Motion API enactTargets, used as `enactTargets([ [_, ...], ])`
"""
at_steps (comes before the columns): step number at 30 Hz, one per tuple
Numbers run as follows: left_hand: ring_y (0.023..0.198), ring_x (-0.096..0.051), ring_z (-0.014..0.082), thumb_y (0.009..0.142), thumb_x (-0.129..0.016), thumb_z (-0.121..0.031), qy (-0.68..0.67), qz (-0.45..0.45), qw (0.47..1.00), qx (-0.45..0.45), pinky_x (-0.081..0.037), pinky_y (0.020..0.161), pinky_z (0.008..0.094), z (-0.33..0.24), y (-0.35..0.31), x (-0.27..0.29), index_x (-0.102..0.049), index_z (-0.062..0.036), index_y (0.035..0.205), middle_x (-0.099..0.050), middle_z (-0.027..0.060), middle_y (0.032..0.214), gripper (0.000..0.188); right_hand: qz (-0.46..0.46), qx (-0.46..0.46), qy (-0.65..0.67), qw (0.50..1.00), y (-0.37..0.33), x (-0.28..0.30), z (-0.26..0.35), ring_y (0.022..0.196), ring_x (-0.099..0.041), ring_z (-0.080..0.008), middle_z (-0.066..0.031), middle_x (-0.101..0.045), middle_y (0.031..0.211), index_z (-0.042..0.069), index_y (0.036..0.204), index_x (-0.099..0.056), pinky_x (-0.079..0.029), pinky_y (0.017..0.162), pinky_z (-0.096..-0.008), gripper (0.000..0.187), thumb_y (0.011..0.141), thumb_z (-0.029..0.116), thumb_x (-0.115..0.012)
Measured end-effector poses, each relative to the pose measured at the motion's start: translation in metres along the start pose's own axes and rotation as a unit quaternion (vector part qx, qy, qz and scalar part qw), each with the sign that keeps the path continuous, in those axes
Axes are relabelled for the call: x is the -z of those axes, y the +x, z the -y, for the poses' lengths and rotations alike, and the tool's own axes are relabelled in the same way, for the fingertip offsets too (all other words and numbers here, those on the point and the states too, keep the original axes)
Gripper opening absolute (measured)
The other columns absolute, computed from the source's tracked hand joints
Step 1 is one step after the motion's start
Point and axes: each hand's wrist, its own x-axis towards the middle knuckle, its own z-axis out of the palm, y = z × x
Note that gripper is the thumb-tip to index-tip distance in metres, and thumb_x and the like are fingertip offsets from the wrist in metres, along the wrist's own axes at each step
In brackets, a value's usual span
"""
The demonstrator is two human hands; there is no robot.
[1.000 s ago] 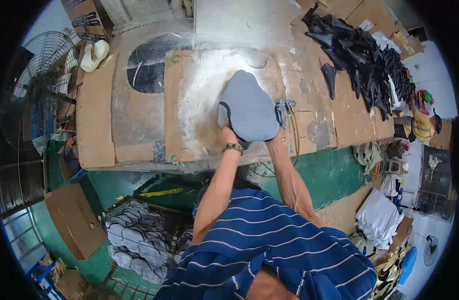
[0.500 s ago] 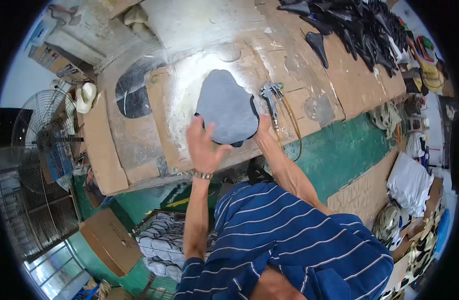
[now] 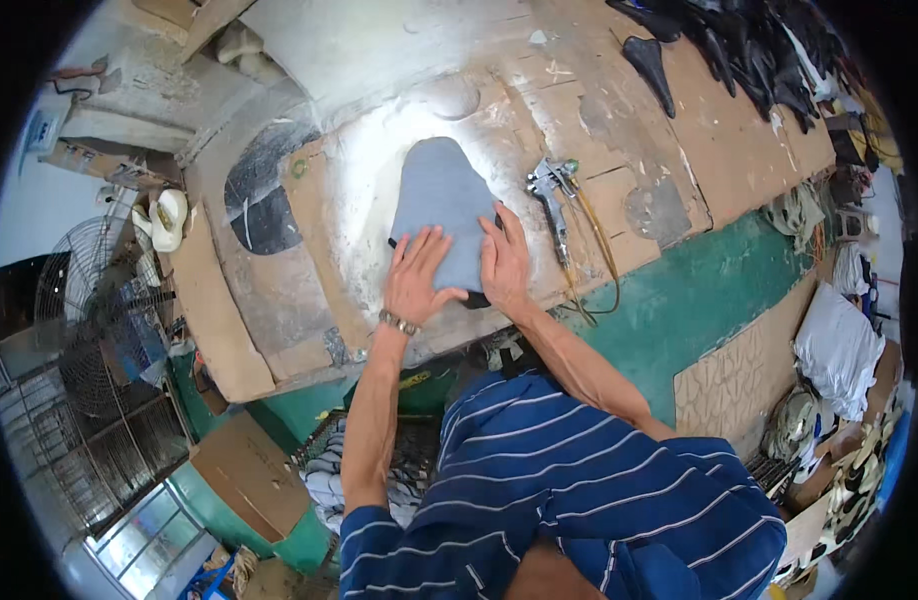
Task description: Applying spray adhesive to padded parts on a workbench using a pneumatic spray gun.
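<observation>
Pressing flat: your left hand and right hand, fingers spread, gripping nothing, on the grey pad's near end; its length runs away from you.

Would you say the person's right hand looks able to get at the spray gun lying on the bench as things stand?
Probably yes. The right hand rests flat on the grey piece, and the spray gun lies just to its right on the cardboard-covered bench, with nothing between them.
</observation>
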Motion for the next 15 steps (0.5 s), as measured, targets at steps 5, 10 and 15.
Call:
enactTargets([
  [5, 0.149, -0.040, 0.0360, 0.069, -0.076, -0.069, -0.050, 0.052, 0.996, 0.046, -0.025, 0.124, 0.0560, -0.001, 0.001, 0.006, -0.044, -0.0052, 0.154, -0.046, 0.0167, 0.158, 0.111, 0.003, -0.047, -0.001, 0.999, 0.004, -0.003, 0.001, 0.129, -0.054, -0.0430, -0.0260, -0.057, 0.141, -0.003, 0.120, -0.070, -0.043, 0.111, -0.0480, 0.030, 0.096, 0.005, -0.054],
  [10, 0.157, -0.019, 0.0398, 0.059, -0.092, -0.050, 0.095, 0.143, 0.984, 0.055, -0.016, 0.123, 0.0680, -0.062, 0.008, 0.007, -0.030, -0.0081, 0.161, -0.021, 0.0153, 0.171, 0.127, 0.014, -0.040, -0.017, 0.999, -0.001, 0.008, -0.003, 0.130, -0.055, -0.0419, -0.0259, -0.057, 0.142, -0.002, 0.124, -0.068, -0.042, 0.113, -0.0460, 0.032, 0.098, 0.009, -0.054],
  [15, 0.157, -0.021, 0.0372, 0.060, -0.095, -0.027, 0.123, 0.156, 0.978, 0.065, -0.023, 0.120, 0.0690, -0.050, 0.023, -0.009, -0.032, -0.0174, 0.162, -0.023, 0.0085, 0.172, 0.120, -0.004, -0.090, 0.103, 0.991, 0.000, 0.014, -0.050, 0.122, -0.058, -0.0462, -0.0249, -0.058, 0.139, -0.001, 0.134, -0.060, -0.045, 0.107, -0.0511, 0.041, 0.098, 0.020, -0.058],
])
